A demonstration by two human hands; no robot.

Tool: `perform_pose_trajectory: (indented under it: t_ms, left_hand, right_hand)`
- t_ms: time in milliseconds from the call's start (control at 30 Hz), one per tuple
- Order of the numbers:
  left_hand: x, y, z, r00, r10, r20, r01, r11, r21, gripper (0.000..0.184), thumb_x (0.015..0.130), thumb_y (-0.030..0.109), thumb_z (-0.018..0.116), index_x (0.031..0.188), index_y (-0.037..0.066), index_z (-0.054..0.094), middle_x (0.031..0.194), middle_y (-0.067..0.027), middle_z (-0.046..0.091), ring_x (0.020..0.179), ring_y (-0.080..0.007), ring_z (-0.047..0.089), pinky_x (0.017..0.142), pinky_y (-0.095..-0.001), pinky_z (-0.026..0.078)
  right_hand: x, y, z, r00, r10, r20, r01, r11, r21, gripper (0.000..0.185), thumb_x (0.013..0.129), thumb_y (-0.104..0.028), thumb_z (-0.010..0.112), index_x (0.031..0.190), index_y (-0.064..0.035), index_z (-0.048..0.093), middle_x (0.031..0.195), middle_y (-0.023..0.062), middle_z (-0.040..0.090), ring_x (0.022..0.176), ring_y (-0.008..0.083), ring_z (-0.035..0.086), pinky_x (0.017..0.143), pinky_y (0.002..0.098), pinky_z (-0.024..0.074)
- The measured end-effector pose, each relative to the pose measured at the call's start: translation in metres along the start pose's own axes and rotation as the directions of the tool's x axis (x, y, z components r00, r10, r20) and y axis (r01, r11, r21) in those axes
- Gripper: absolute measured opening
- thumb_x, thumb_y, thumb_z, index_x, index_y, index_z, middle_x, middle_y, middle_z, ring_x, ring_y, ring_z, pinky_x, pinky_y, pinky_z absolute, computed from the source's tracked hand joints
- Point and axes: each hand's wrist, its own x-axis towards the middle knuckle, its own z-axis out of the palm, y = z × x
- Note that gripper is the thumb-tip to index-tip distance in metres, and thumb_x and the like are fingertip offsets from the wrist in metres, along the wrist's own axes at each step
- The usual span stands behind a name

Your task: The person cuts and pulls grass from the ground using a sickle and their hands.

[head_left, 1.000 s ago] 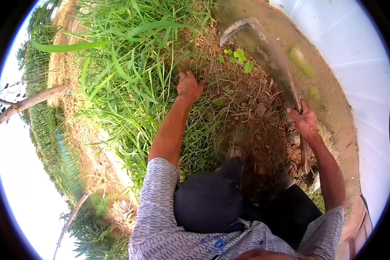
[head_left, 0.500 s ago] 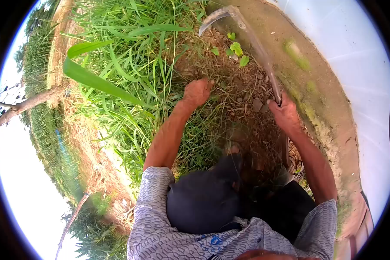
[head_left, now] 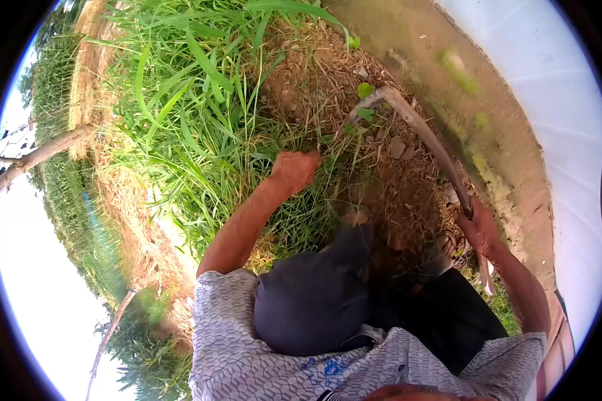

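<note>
A sickle (head_left: 435, 139) with a worn wooden handle is in my right hand (head_left: 480, 227), which is wrapped around the handle's lower part. Its curved blade (head_left: 366, 101) points left, low over the soil, with small green leaves beside it. My left hand (head_left: 297, 170) is closed in a fist at the edge of the tall green grass (head_left: 207, 100). Thin grass stems stick out around the fist, left of the blade tip, and the blade and fist are apart. My bent knees and one foot show below the hands.
An earthen ledge (head_left: 475, 100) with moss runs along the right, beside white plastic sheeting (head_left: 548, 87). Bare soil with dry straw (head_left: 308, 80) lies ahead. Small stones (head_left: 398, 148) lie near the sickle. A tree branch (head_left: 47, 157) and dry straw ground are at the left.
The sickle has come down toward me and its blade now lies nearer the left hand. My right hand has moved down and right. My left hand has drawn slightly closer to me.
</note>
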Motion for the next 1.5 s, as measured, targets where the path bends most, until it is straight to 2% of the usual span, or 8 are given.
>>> perform_pose_trajectory:
  t_ms: [67,133,267,333,800,1133,1333,1500]
  left_hand:
    - [0.004,0.009,-0.020,0.994,-0.087,0.069,0.093,0.991,-0.094,0.027,0.092,0.030,0.056,0.101,0.004,0.053,0.081,-0.0179,0.064,0.080,-0.0353,0.065,0.069,-0.0460,0.050]
    - [0.010,0.016,-0.033,0.803,-0.080,-0.591,0.093,0.996,-0.008,0.042,0.087,0.036,0.063,0.110,0.003,0.053,0.103,-0.0188,0.062,0.103,-0.0340,0.059,0.084,-0.0496,0.044]
    - [0.035,-0.013,0.000,0.867,-0.202,-0.456,0.283,0.952,0.116,0.037,0.079,0.024,0.066,0.106,0.002,0.055,0.108,-0.0177,0.058,0.106,-0.0308,0.051,0.091,-0.0466,0.036]
    - [0.035,-0.012,0.000,0.936,-0.308,-0.171,0.342,0.913,0.223,0.033,0.077,0.018,0.065,0.104,0.001,0.056,0.106,-0.0180,0.059,0.103,-0.0309,0.053,0.088,-0.0466,0.038]
    - [0.016,-0.008,0.025,0.973,-0.119,-0.198,0.165,0.958,0.233,0.010,0.073,0.014,0.067,0.080,0.009,0.062,0.064,-0.0060,0.064,0.073,-0.0230,0.064,0.076,-0.0402,0.046]
    - [0.004,-0.001,0.031,0.964,-0.136,-0.226,0.185,0.960,0.209,0.007,0.073,0.008,0.060,0.078,0.004,0.063,0.076,-0.0132,0.064,0.082,-0.0273,0.060,0.073,-0.0415,0.045]
    - [-0.001,-0.002,0.043,0.921,-0.114,-0.372,0.186,0.969,0.162,0.004,0.072,0.009,0.061,0.072,0.006,0.063,0.073,-0.0124,0.062,0.081,-0.0275,0.061,0.073,-0.0406,0.045]
    - [-0.005,0.000,0.037,0.958,-0.208,-0.199,0.239,0.960,0.147,0.022,0.074,0.019,0.065,0.088,0.003,0.061,0.072,-0.0090,0.063,0.079,-0.0272,0.061,0.075,-0.0416,0.045]
  right_hand:
    - [0.021,-0.018,0.006,0.990,-0.129,-0.053,0.134,0.985,0.110,0.028,0.086,-0.021,0.060,0.097,0.0008,0.047,0.070,0.0207,0.057,0.067,0.0355,0.061,0.063,0.0463,0.0470]
    - [0.057,-0.027,0.026,0.965,-0.218,-0.149,0.223,0.974,0.023,0.029,0.086,-0.020,0.059,0.099,0.0021,0.048,0.070,0.0226,0.058,0.068,0.0386,0.062,0.064,0.0491,0.0474]
    - [0.085,-0.038,0.050,0.962,-0.248,-0.115,0.243,0.968,-0.060,0.033,0.086,-0.021,0.060,0.105,0.0026,0.048,0.075,0.0251,0.060,0.072,0.0422,0.062,0.067,0.0511,0.0481]
    - [0.064,-0.020,0.051,0.975,-0.206,-0.083,0.200,0.977,-0.078,0.036,0.086,-0.021,0.059,0.109,0.0030,0.047,0.077,0.0290,0.061,0.075,0.0445,0.062,0.070,0.0524,0.0484]
    - [0.064,-0.004,0.048,0.958,-0.265,-0.109,0.251,0.959,-0.129,0.036,0.087,-0.018,0.060,0.113,0.0014,0.043,0.073,0.0271,0.060,0.066,0.0440,0.062,0.061,0.0501,0.0501]
    - [-0.008,0.057,0.035,0.987,-0.005,-0.158,0.015,0.998,0.067,0.023,0.085,-0.013,0.060,0.099,-0.0005,0.048,0.067,0.0218,0.059,0.059,0.0353,0.061,0.056,0.0451,0.0459]
    - [0.057,-0.035,0.068,0.974,-0.224,-0.018,0.222,0.972,-0.074,0.028,0.083,-0.011,0.059,0.101,0.0024,0.042,0.069,0.0278,0.058,0.065,0.0460,0.061,0.060,0.0521,0.0490]
    - [0.018,-0.038,0.065,0.955,-0.297,0.016,0.298,0.953,-0.059,0.031,0.083,-0.013,0.059,0.101,0.0049,0.040,0.068,0.0296,0.057,0.066,0.0484,0.060,0.059,0.0525,0.0490]
